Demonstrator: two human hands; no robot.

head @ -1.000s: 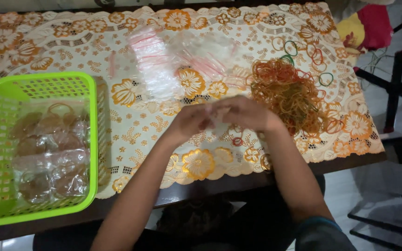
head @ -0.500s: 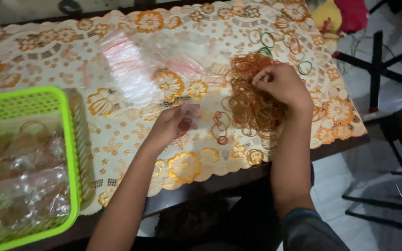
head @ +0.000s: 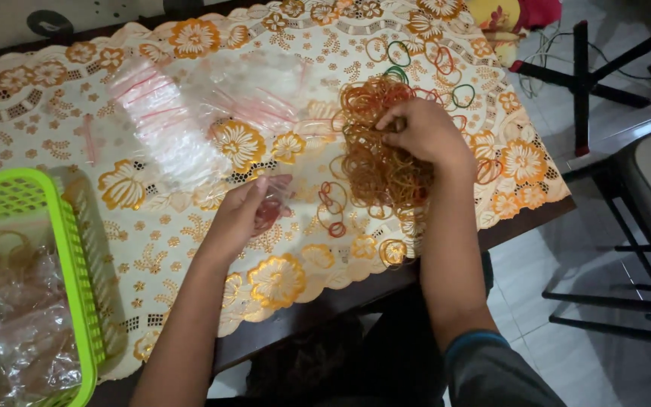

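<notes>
Pinching bands, my right hand [head: 425,134] sits on the rubber band pile [head: 382,147]; my left hand [head: 241,215] holds a small clear bag [head: 271,205] just left of it.

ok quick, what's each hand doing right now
Left hand: closed on a small clear bag with a few bands in it.
Right hand: fingers pinched in the rubber band pile, grabbing some.

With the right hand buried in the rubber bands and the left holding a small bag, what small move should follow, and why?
Probably pinch a few bands and carry them to the bag: the right hand rests on the heap of orange-brown rubber bands, while the left hand holds a small clear plastic bag beside it.
</notes>
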